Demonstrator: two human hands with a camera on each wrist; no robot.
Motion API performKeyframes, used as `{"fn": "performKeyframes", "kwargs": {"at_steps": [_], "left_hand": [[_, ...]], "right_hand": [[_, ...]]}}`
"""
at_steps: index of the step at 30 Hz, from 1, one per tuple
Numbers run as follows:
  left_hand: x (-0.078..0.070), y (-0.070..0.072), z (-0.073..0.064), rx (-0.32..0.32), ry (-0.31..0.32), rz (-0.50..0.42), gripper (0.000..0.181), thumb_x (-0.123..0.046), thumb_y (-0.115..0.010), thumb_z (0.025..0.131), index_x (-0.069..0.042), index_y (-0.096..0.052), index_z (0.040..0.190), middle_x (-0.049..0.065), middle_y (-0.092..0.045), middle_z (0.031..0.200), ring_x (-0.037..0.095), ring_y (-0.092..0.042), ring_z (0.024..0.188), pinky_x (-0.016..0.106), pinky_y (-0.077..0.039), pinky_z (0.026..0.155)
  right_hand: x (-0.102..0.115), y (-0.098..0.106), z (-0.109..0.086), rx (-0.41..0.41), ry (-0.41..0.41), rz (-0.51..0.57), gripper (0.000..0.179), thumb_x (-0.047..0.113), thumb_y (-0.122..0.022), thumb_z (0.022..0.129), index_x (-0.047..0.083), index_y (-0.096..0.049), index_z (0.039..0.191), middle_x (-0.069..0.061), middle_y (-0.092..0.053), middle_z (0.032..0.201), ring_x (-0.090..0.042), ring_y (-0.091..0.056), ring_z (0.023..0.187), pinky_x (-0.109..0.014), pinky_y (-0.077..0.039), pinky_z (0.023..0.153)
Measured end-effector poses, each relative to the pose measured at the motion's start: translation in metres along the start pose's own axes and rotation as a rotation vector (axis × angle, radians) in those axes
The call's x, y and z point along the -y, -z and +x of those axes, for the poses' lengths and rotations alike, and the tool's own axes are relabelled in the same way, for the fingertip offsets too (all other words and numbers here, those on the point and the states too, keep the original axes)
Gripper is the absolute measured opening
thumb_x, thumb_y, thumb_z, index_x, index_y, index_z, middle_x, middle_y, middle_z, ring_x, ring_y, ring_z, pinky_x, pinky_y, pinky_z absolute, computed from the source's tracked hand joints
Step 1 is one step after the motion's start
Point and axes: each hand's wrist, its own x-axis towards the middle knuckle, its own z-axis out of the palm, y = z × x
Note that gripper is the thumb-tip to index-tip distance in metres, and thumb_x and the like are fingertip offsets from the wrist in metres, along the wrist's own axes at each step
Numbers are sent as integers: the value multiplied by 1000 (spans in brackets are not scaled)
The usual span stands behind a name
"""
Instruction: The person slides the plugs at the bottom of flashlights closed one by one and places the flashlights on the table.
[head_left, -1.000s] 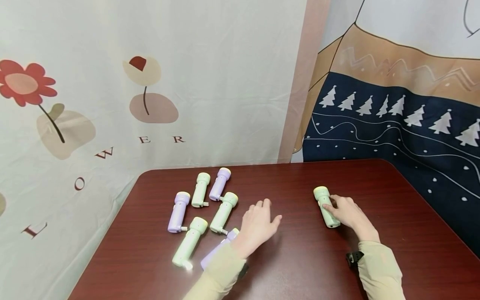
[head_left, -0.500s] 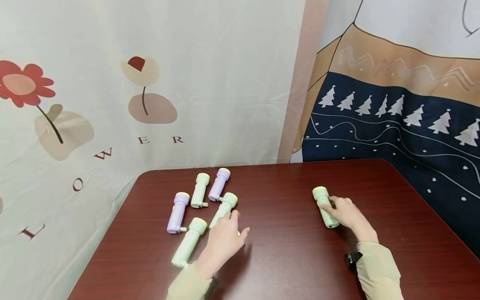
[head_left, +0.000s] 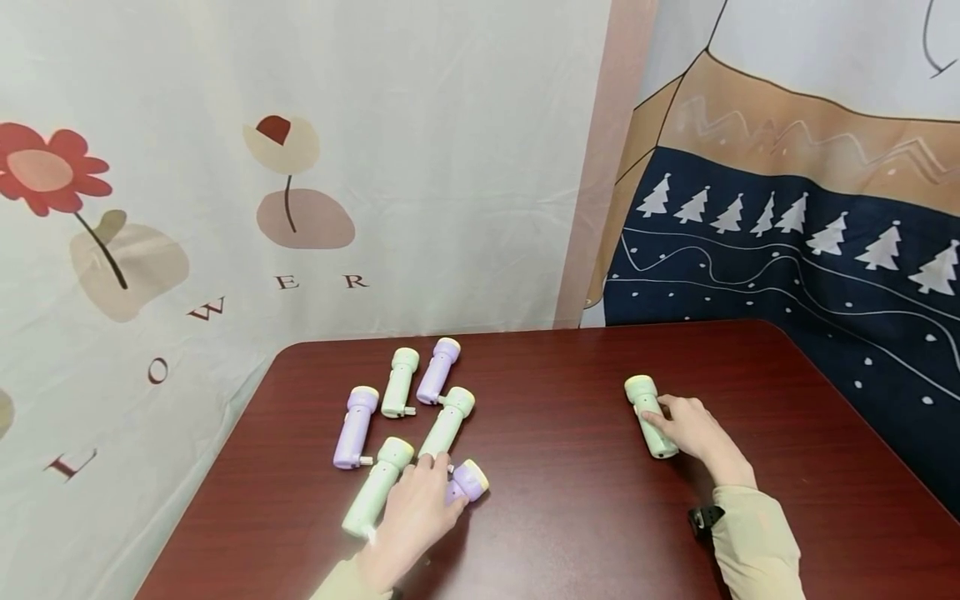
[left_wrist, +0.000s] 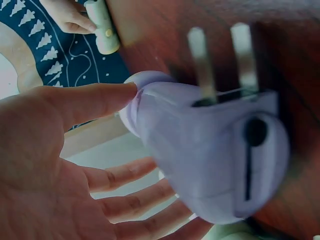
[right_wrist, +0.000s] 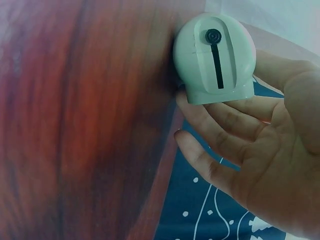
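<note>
A: What is held by the left hand?

B: A purple flashlight. It is held low over or on the tabletop, with the thumb on one side and the fingers on the other. Two metal prongs are seen sticking out near its back end.

A: And is anything held by the right hand?

B: Yes, a green flashlight, well apart from the rest, on the right. It is held between the thumb and fingers, and its head is pointed away.

A: What else can be seen on the tabletop?

B: Five more. The near green flashlight is laid just left of the left hand. The middle green flashlight is partly hidden by the fingertips; whether it is touched cannot be told. The left purple flashlight, the far green flashlight and the far purple flashlight are laid farther off.

A: And behind?

B: A white cloth with flowers is hung there.
</note>
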Motion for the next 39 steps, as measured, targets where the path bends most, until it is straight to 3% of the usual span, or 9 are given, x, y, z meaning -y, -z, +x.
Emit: {"fn": "performKeyframes", "kwargs": {"at_steps": [11, 19, 39], "left_hand": [[5, -1, -3, 108, 26, -96, 59, -31, -84, 63, -2, -56, 107, 12, -59, 87, 30, -60, 72, 42, -46, 55], [8, -4, -4, 86, -46, -154, 54, -26, -86, 59, -4, -54, 96, 9, -59, 84, 28, -59, 72, 39, -45, 61], [9, -1, -3, 147, -65, -198, 49, -16, -84, 62, -2, -55, 100, 8, -61, 81, 23, -58, 71, 37, -44, 63]], "right_hand": [[-2, -2, 1, -3, 1, -6, 57, 35, -57, 93, -14, -52, 123, -33, -60, 115, -37, -62, 98, -48, -50, 79], [-3, -2, 2, -9, 3, -7, 58, 35, -58, 93, -14, -52, 123, -32, -62, 111, -32, -63, 91, -45, -51, 74], [-1, -2, 0, -12, 6, -4, 55, 33, -58, 93, -14, -53, 122, -32, -62, 111, -32, -63, 91, -45, -51, 74]]}}
